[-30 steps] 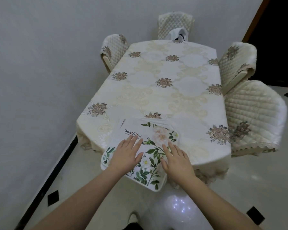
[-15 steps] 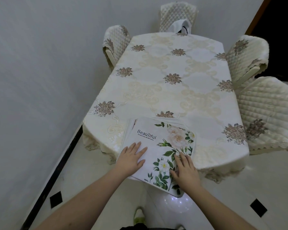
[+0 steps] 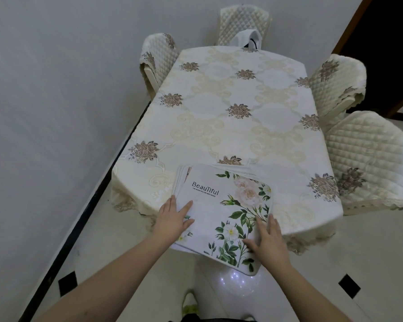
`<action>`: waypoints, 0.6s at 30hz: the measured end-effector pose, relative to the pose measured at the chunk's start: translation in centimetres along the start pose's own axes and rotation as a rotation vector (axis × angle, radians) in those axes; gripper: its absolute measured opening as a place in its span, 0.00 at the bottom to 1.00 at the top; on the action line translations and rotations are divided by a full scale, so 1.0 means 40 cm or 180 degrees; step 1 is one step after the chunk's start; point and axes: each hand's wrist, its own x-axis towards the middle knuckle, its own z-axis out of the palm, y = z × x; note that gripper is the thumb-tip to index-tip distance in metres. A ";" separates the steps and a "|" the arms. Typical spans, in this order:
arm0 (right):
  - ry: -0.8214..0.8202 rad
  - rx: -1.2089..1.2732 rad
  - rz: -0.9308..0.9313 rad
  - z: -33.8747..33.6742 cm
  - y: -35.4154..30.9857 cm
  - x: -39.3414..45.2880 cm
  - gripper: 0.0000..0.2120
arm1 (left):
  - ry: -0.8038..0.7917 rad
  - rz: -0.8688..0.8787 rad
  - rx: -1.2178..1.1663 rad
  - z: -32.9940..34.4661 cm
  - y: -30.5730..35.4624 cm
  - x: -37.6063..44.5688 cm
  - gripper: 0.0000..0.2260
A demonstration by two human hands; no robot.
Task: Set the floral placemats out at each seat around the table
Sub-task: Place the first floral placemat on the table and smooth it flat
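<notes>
The stack of floral placemats (image 3: pixel 221 210) is lain on the near end of the desk (image 3: pixel 237 126), partly overhanging its edge. It is pressed flat by the left hand (image 3: pixel 172 220) and right hand (image 3: pixel 269 240), fingers straight, slightly spread. If released, the overhanging stack could be tipped floorward. Ample bare cloth is offered beyond; chairs (image 3: pixel 363 159) are crowded along the right.

One bench (image 3: pixel 237 126) is standing under one patterned cloth (image 3: pixel 277 145), four quilted chairs (image 3: pixel 368 154) are sitting around it, and one stack of floral placemats (image 3: pixel 219 212) is lying there, its number unclear.
</notes>
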 end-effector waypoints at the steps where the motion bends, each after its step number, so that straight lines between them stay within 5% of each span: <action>1: -0.0027 0.0093 0.0116 -0.006 -0.002 0.004 0.44 | -0.0006 -0.0010 -0.0020 0.000 0.002 0.001 0.29; 13: 0.0177 0.0515 0.0143 -0.040 -0.038 0.008 0.41 | 0.0337 0.0025 -0.0968 -0.012 0.003 -0.014 0.30; 18: 0.0540 0.2244 0.0192 -0.073 -0.052 -0.010 0.45 | 0.0636 -0.0114 -0.2299 -0.038 -0.005 -0.022 0.27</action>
